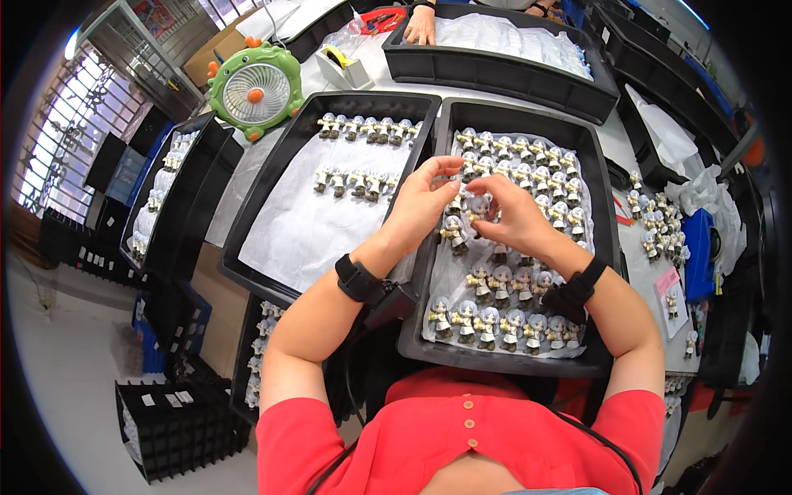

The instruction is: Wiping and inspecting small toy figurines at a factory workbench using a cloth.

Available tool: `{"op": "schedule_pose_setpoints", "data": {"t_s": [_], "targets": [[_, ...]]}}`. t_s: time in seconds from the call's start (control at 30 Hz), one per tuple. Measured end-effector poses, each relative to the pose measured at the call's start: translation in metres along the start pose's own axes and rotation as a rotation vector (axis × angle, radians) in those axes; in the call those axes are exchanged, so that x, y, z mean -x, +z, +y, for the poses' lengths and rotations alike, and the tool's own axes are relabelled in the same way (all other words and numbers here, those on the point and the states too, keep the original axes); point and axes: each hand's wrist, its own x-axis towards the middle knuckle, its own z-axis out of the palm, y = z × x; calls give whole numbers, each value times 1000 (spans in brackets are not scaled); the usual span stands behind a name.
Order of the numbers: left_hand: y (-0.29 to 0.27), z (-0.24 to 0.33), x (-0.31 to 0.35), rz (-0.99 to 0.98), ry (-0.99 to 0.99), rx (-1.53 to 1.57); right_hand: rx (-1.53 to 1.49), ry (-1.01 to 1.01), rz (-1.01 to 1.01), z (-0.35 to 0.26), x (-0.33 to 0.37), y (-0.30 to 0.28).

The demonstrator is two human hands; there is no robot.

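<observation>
A small figurine (478, 207) with pale silver hair and white clothing hangs over the right-hand black tray (417, 330), pinched between the thumb and fingers of my right hand (521, 219). Close by on its left is my left hand (419, 198), its fingers curved and apart, with nothing I can make out in them. Rows of similar figurines (489, 323) lie on white lining sheet in the tray beneath, partly covered by my hands and wrists. In the left-hand black tray (239, 231), two shorter rows of figurines (356, 181) lie toward the back on white sheet.
A green fan (256, 89) and a white tape dispenser (343, 68) stand behind the trays. Across the table, another person's hand (421, 26) reaches into a black tray (495, 62). More figurines (660, 224) cluster at right, near a blue bin (700, 252).
</observation>
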Motion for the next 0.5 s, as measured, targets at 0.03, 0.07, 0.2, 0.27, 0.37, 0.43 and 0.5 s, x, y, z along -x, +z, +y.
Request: {"op": "schedule_pose_setpoints", "data": {"t_s": [0.03, 0.07, 0.2, 0.27, 0.37, 0.43, 0.5], "targets": [[-1, -2, 1, 17, -24, 17, -45, -38, 58, -10, -1, -6], [-1, -2, 2, 33, -47, 34, -86, -85, 110, -15, -1, -10], [8, 17, 13, -138, -250, 295, -196, -170, 241, -22, 3, -16], [12, 20, 14, -152, -221, 287, -224, -161, 250, -21, 3, -18], [10, 23, 16, -153, -187, 265, -315, -185, 243, -20, 2, -16], [8, 21, 14, -140, -139, 260, -431, -114, 149, -22, 2, -19], [11, 24, 13, -145, -103, 240, -443, -104, 154, -20, 2, -19]]}}
